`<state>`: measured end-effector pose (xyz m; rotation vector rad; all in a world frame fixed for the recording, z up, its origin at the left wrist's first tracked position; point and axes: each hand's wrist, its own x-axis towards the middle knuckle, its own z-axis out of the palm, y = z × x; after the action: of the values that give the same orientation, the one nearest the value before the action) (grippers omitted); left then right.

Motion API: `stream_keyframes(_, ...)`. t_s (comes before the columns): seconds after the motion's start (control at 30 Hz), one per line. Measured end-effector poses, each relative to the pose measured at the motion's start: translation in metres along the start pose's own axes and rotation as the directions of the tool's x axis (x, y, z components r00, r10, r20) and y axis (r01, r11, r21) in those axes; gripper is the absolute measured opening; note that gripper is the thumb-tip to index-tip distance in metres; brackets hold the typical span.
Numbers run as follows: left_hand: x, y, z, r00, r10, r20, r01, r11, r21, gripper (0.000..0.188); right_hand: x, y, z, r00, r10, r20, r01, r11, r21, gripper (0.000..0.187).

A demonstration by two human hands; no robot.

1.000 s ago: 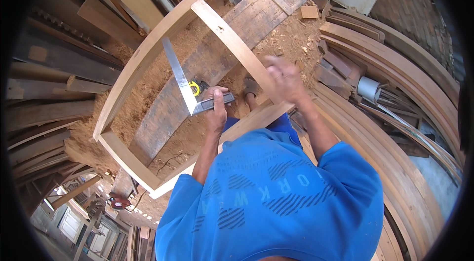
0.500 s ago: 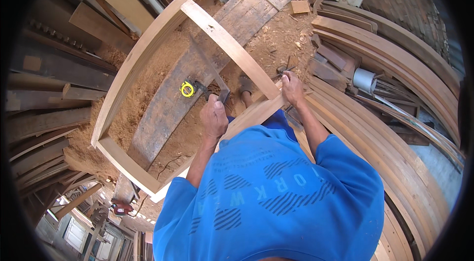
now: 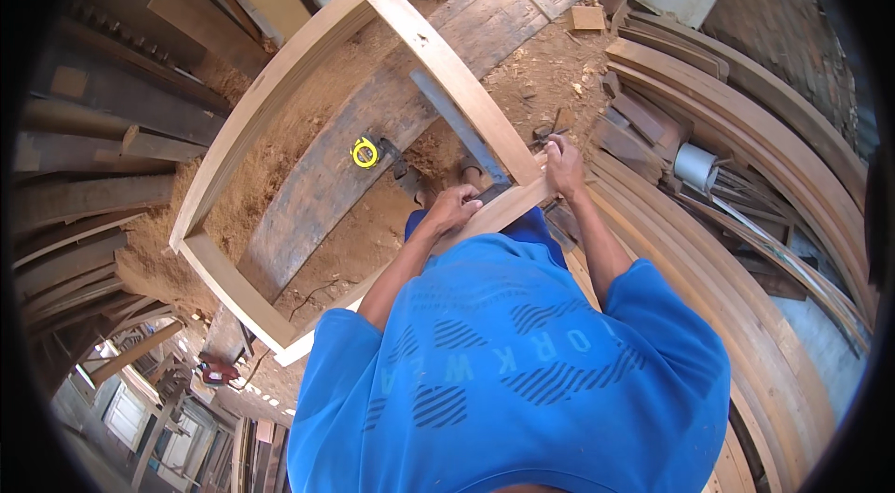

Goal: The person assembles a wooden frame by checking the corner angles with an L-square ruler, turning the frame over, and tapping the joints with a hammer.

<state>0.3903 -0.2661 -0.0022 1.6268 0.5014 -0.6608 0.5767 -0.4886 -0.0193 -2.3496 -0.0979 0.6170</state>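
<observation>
metal square, left hand — partly hiding handle

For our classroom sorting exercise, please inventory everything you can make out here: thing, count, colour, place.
wooden frame: one, pale tan, before the person
try square: one, grey, inside the frame's right near corner
tape measure: one, yellow and black, on the plank
plank: one, weathered brown, beyond and below the frame
wood block: one, tan, upper right
curved boards: several, light brown, right
cylinder: one, white, right
stacked boards: many, brown, left
red object, kind unclear: one, lower left
sawdust: uncountable, orange-brown, ground
shirt: one, blue, on the person
hands: two; left on the square, right at the frame's corner
</observation>
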Motion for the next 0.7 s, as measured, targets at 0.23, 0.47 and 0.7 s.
stream_keyframes(0.23, 0.009, 0.008, -0.001, 0.998, -0.033, 0.053, 0.032, 0.999, 0.014, 0.033, -0.002, -0.011, -0.004, 1.000, 0.018, 0.016, -0.019, 1.000, 0.017, 0.040)
stream_keyframes(0.47, 0.005, 0.009, -0.002, 0.998, 0.065, 0.011, -0.066, 0.995, 0.070, 0.035, -0.001, -0.011, -0.006, 0.999, 0.010, 0.042, -0.010, 1.000, 0.014, 0.040)
stream_keyframes(0.7, 0.010, 0.002, -0.001, 0.999, 0.048, 0.014, -0.049, 0.996, 0.081, 0.034, -0.001, -0.012, -0.006, 0.999, -0.031, 0.043, 0.032, 0.999, -0.030, 0.040)
